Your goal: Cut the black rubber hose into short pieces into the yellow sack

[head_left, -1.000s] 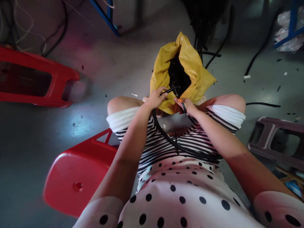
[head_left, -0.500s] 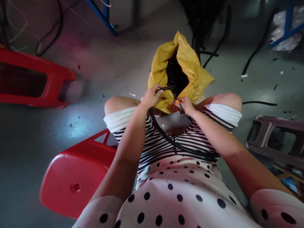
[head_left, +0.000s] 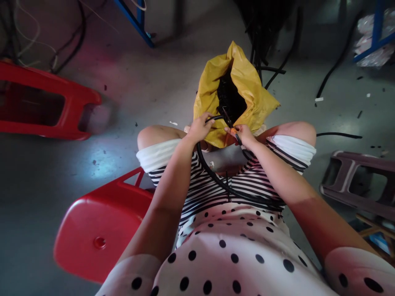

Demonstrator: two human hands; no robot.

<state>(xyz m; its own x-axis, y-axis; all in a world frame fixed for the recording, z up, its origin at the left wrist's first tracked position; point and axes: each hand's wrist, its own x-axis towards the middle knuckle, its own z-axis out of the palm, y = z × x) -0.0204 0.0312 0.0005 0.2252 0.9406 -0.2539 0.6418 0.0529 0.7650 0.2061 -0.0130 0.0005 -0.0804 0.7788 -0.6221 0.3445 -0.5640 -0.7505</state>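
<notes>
My left hand (head_left: 199,128) is closed round a ribbed black corrugated tube (head_left: 212,176). The tube's short end points right over the mouth of a yellow sack (head_left: 207,84), while its long part loops down across my lap. My right hand (head_left: 243,136) grips hand cutters (head_left: 233,130) with orange-and-black handles. Their handles look spread apart, and the dark jaws reach up into the sack's opening beside the tube end. Against the dark inside, the jaws are hard to make out. Black material fills the sack, which stands between my knees.
One red plastic stool (head_left: 98,242) is at my left, with another red stool (head_left: 78,98) lying farther off. A grey-brown stool (head_left: 354,176) lies to the right. Black tubes (head_left: 338,57) and scraps are scattered on the floor. Blue metal legs (head_left: 135,22) stand behind.
The cutters' handles have spread wider in my right hand, and their jaws show more over the sack's mouth. My left hand still holds the tube. The whole view has shifted slightly.
</notes>
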